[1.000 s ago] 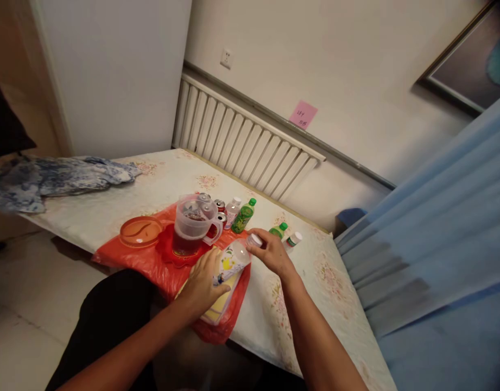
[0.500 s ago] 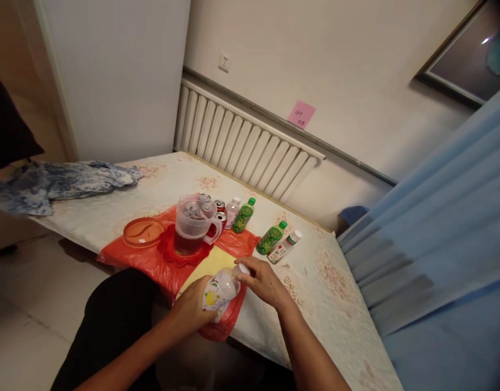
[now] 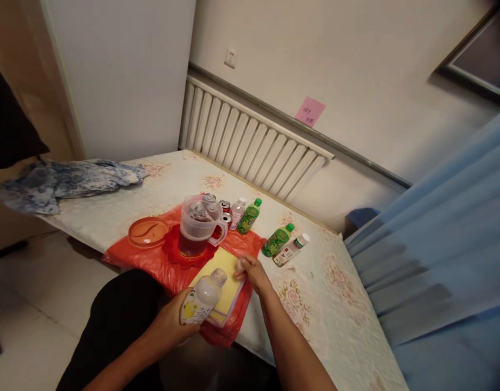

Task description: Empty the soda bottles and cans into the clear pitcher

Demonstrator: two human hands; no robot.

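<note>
My left hand [image 3: 179, 320] is wrapped round a clear plastic bottle [image 3: 209, 290] with a lemon-patterned label, tilted to the right, its mouth uncovered. Between the fingers of my right hand [image 3: 252, 273] is a white bottle cap [image 3: 241, 264], apart from the bottle. Below both hands lies a yellow cloth [image 3: 229, 290] on a red plastic bag [image 3: 253, 310]. Just beyond stands a clear pitcher [image 3: 187, 220] partly filled with dark brown liquid, on a red scalloped plate [image 3: 168, 247]. An orange-red lid [image 3: 147, 232] lies to the left of the pitcher.
Behind the pitcher are red cans [image 3: 225, 206] and a white-capped bottle [image 3: 238, 213]. A green bottle [image 3: 250, 216] stands beside them; another green bottle [image 3: 278, 240] and a brown-tinged bottle [image 3: 291, 250] are farther right. Blue-white fabric [image 3: 78, 182] lies at the table's left end.
The cap has come off the bottle and is now in my right hand. My left hand has moved the bottle a little left, away from it. The camera view has shifted slightly.
</note>
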